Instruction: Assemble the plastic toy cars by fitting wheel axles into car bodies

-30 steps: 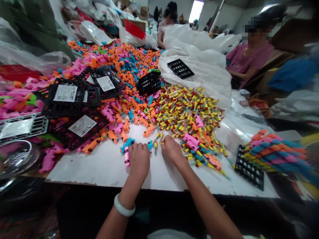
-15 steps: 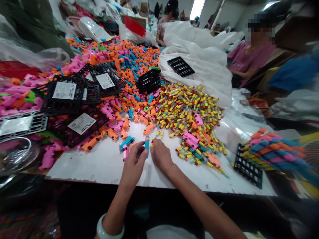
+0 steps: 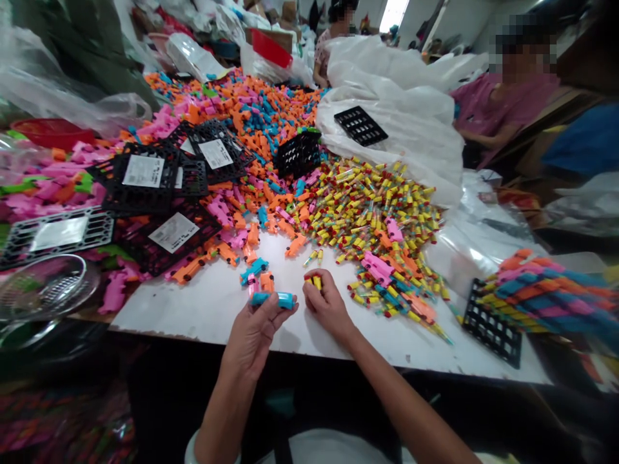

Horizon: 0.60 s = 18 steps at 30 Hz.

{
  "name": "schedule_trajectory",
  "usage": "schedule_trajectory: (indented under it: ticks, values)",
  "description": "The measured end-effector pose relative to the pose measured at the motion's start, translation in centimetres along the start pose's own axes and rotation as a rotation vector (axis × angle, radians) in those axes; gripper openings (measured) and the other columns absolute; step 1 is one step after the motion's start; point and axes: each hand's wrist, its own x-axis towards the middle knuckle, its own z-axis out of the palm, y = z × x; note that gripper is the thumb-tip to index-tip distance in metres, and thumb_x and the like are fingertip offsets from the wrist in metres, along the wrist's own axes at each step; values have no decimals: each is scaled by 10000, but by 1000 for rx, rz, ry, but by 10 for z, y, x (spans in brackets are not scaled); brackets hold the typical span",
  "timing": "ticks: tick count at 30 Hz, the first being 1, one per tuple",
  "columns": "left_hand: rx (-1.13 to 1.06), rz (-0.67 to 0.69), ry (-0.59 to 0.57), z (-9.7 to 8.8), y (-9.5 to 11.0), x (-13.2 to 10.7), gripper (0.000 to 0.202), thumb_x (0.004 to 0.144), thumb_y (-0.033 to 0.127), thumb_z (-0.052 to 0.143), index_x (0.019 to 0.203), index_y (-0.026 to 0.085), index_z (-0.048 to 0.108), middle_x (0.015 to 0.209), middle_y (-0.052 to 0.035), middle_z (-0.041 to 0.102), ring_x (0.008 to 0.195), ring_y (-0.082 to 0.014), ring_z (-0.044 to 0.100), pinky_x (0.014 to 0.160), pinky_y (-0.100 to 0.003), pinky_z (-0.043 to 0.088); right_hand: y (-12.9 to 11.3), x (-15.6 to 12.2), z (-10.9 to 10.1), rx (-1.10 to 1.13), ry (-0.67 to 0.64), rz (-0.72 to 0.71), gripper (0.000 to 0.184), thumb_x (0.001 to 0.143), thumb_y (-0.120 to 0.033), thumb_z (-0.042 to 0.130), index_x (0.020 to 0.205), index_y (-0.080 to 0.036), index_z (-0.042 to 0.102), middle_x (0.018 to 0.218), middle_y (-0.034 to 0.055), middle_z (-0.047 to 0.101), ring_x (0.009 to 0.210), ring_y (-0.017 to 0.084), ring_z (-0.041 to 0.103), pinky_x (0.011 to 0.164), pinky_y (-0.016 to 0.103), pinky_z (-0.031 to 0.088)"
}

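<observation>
Between the thumb and fingers of my left hand (image 3: pixel 258 328) lies a blue toy car (image 3: pixel 285 300), held sideways just above the white tabletop (image 3: pixel 193 316). My right hand (image 3: pixel 329 306) is closed on small yellow tubes with red ends (image 3: pixel 315 282), apart from the car. Just beyond my left hand rest an orange toy car (image 3: pixel 267 281), a pink one (image 3: pixel 252 283) and another blue car (image 3: pixel 254 270). Two loose yellow tubes (image 3: pixel 313 257) lie past my right fingertips.
A heap of yellow tubes (image 3: pixel 372 206) spreads right of centre, and mixed toy cars (image 3: pixel 261 116) pile up behind. Black trays (image 3: pixel 145 183) with labels lie left. At right stands a filled black rack (image 3: pixel 493 328). A clear basket (image 3: pixel 46 290) sits far left. Co-workers (image 3: pixel 503 116) sit beyond.
The blue car in my left hand has turned from upright to lying sideways. My right hand has drawn slightly away from it, now showing yellow tubes in its fingers. The view has shifted a little.
</observation>
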Motion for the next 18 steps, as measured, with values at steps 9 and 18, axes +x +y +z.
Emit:
schedule_trajectory:
  ticks: [9, 18]
  values:
    - [1, 29, 91, 2, -20, -2, 426, 486, 313, 911, 760, 152, 627, 798, 0, 686, 800, -128, 642, 800, -242, 527, -16, -27, 1, -82, -59, -25, 271, 837, -412, 643, 1006, -208, 588, 706, -41, 510, 617, 96, 444, 589, 217, 382]
    - [764, 148, -109, -29, 4, -6, 293, 635, 394, 790, 833, 211, 675, 775, 19, 665, 733, -136, 586, 705, -254, 455, -21, -31, -15, -258, -277, -32, 212, 881, -401, 582, 946, -200, 578, 691, -39, 524, 594, 90, 455, 564, 203, 365]
